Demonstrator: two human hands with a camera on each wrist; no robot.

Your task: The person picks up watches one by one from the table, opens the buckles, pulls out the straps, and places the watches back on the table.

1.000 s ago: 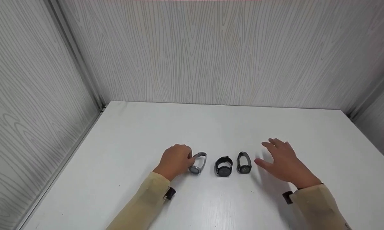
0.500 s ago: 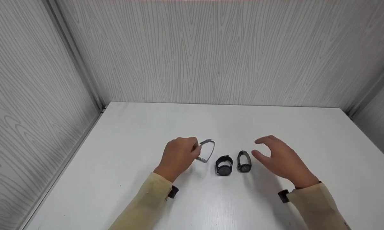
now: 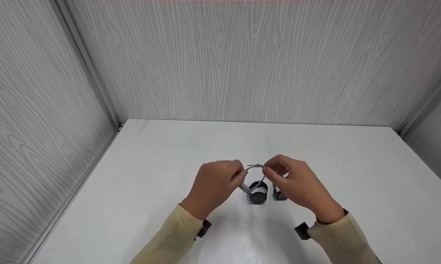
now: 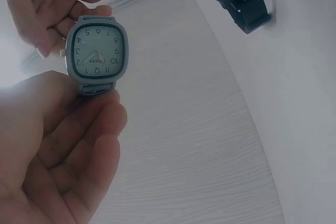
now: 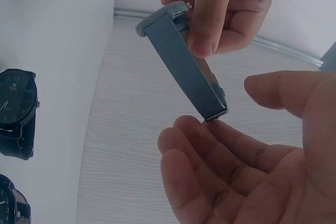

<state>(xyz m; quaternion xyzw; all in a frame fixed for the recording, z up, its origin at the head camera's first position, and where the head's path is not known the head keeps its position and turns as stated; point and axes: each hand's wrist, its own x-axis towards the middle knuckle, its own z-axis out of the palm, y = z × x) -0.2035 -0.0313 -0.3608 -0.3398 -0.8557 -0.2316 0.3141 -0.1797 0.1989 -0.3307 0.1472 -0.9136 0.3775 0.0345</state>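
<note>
My left hand [image 3: 215, 183] pinches a grey-blue wristwatch by its strap [image 3: 245, 169] and holds it up off the table. In the left wrist view its squarish watch face [image 4: 97, 51] appears upside down. My right hand [image 3: 299, 183] is at the other side of the strap loop. In the right wrist view, the fingertips [image 5: 189, 127] touch the buckle end of the strap [image 5: 186, 72], with the thumb held apart. Behind the raised loop stands a black watch [image 3: 258, 198]. Another dark watch [image 3: 280, 196] is partly hidden by my right hand.
The white table [image 3: 150, 154] ends at a grey wood-grain panel [image 3: 220, 62] at the back. Similar panels rise on the left [image 3: 29, 110] and right. A small black wrist-camera block [image 3: 303, 231] sticks out below the right sleeve.
My left hand has lifted the grey-blue watch from the table and carried it right, turning it. My right hand has moved left until its fingers meet the strap.
</note>
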